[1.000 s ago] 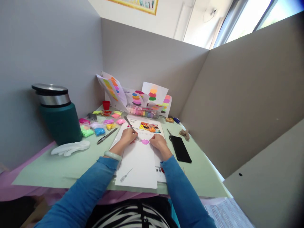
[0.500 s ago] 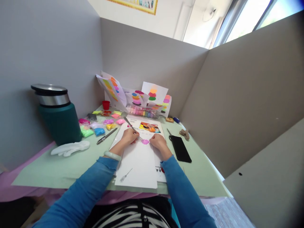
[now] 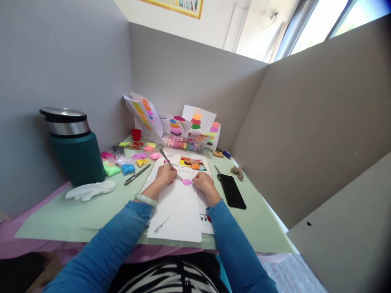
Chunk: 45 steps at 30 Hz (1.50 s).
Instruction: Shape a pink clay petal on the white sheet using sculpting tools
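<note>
My left hand (image 3: 166,175) is closed around a metal fork (image 3: 167,157), its handle slanting up and away to the left. The tines point at a flat pink piece of clay (image 3: 186,182) on the white paper (image 3: 175,207) and lie at its left edge. On the other side, my right hand (image 3: 203,181) is curled with its fingertips at the right edge of the clay; whether they grip anything is hidden. A small grey feather-like drawing (image 3: 161,224) shows low on the paper.
To the left stand a teal flask (image 3: 76,154), a white glove (image 3: 91,190), a pen (image 3: 137,175) and several bagged clay pieces (image 3: 128,169). At right lie a black phone-like slab (image 3: 232,191) and a brown lump (image 3: 237,173). Painted sheets (image 3: 200,120) lean at the back.
The fork's tines have drawn back slightly to the left, off the pink clay, with my left hand. My right hand has stayed nearly in place.
</note>
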{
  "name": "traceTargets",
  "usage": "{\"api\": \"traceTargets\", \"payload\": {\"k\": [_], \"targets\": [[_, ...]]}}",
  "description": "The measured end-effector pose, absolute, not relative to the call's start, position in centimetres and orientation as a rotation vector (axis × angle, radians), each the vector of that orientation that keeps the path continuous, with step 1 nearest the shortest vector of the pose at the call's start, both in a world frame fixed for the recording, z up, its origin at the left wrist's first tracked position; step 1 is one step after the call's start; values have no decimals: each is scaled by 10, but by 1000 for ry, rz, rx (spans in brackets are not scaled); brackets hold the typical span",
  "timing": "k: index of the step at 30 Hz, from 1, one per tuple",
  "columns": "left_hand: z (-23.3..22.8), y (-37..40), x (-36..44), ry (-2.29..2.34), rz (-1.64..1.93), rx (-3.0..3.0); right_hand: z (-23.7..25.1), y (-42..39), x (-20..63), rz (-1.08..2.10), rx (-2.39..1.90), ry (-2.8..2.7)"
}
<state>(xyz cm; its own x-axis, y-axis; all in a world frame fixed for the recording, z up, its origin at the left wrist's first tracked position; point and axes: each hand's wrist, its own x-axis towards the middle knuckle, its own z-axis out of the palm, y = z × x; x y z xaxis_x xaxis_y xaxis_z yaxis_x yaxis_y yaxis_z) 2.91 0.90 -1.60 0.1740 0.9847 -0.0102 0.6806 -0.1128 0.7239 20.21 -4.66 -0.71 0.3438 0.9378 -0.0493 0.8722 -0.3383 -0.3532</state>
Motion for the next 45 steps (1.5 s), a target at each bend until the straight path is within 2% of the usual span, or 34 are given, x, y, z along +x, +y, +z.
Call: {"api": "traceTargets", "payload": {"k": [9, 17, 23, 31, 45], "targets": [[-20, 7, 40, 1426, 685, 1878, -9, -44, 203, 354, -2356, -1617], [-21, 13, 35, 1582, 678, 1834, -10, -44, 203, 359, -2353, -1613], [-21, 7, 42, 1447, 710, 1903, -10, -44, 203, 363, -2344, -1614], [-18, 10, 36, 1638, 684, 1956, -13, -42, 205, 347, -2321, -1613], [-16, 10, 32, 1590, 728, 1970, -15, -43, 205, 336, -2294, -1610]]}}
